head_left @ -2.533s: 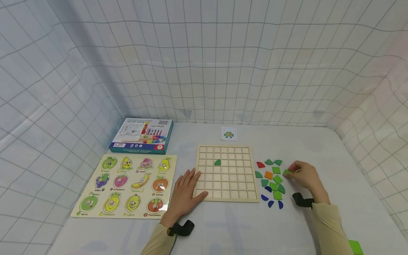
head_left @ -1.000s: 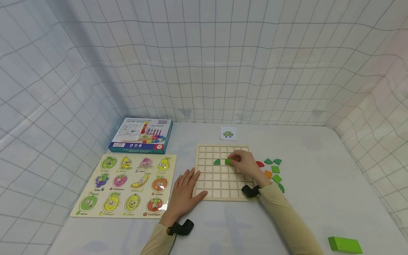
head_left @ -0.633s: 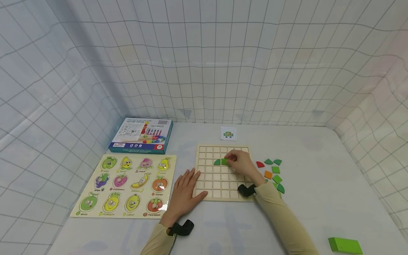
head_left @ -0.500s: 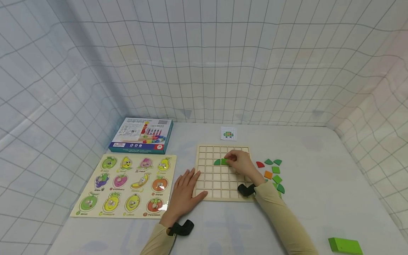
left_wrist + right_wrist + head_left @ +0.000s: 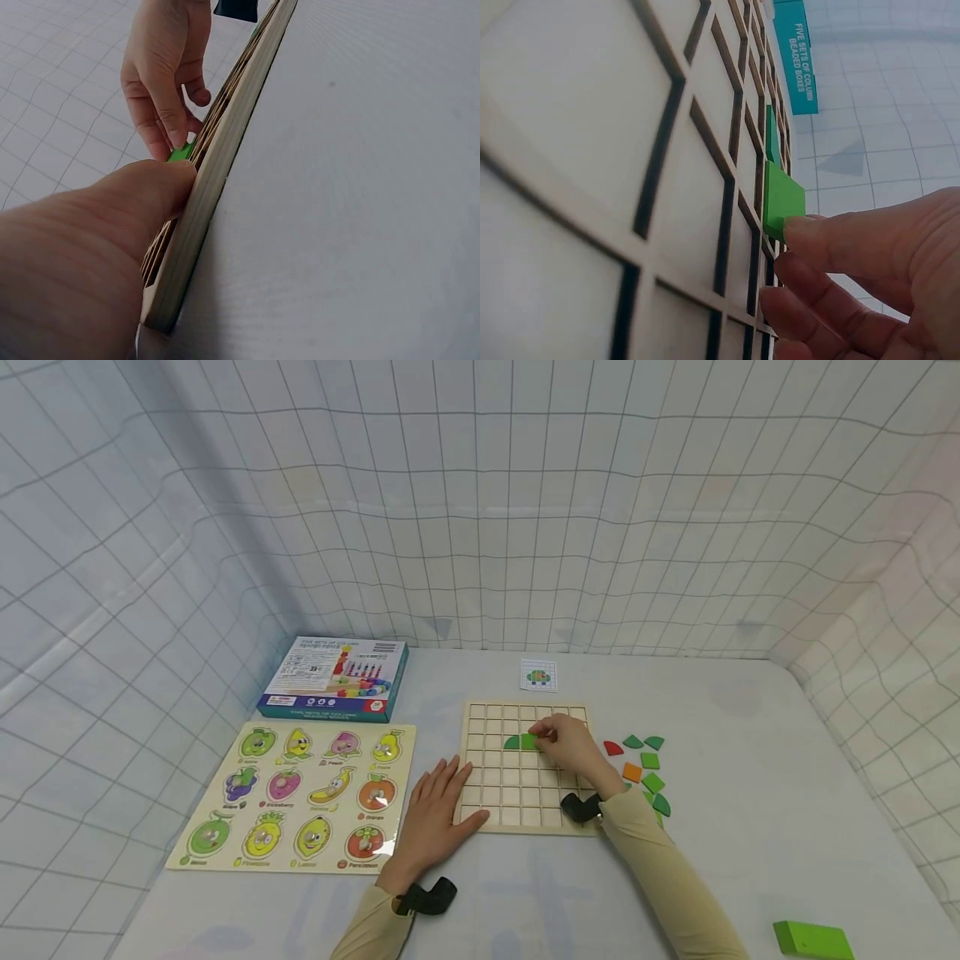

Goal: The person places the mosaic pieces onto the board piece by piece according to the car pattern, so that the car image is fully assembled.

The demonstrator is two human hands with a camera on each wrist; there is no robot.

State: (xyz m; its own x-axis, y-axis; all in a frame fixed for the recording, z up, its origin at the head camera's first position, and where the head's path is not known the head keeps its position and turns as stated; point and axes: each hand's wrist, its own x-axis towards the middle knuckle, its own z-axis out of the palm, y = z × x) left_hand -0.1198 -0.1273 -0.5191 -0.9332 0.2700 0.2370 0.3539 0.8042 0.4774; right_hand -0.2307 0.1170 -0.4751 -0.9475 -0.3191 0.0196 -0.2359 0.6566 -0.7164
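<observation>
A wooden grid board (image 5: 520, 817) lies mid-table. My right hand (image 5: 567, 743) pinches a light green square tile (image 5: 783, 201) between thumb and fingers, over a cell in the board's third row. Directly left of that tile, a dark green quarter-circle tile (image 5: 512, 742) sits in its cell. In the right wrist view the square tile looks slightly raised and tilted against the cell's ribs. My left hand (image 5: 438, 814) rests flat with spread fingers at the board's left edge, its thumb on the near left corner.
Right of the board lie several loose tiles, among them a red quarter-circle (image 5: 612, 748) and an orange square (image 5: 632, 772); my right forearm hides some. A pattern card (image 5: 538, 676) lies behind the board. Leftward are a fruit puzzle (image 5: 292, 797) and a box (image 5: 333, 679). A green block (image 5: 813, 939) lies front right.
My right hand has picked up a light green square from the loose tiles and carried it left onto the board, beside the quarter-circle. Over the last half second it barely moves. The left hand stays put.
</observation>
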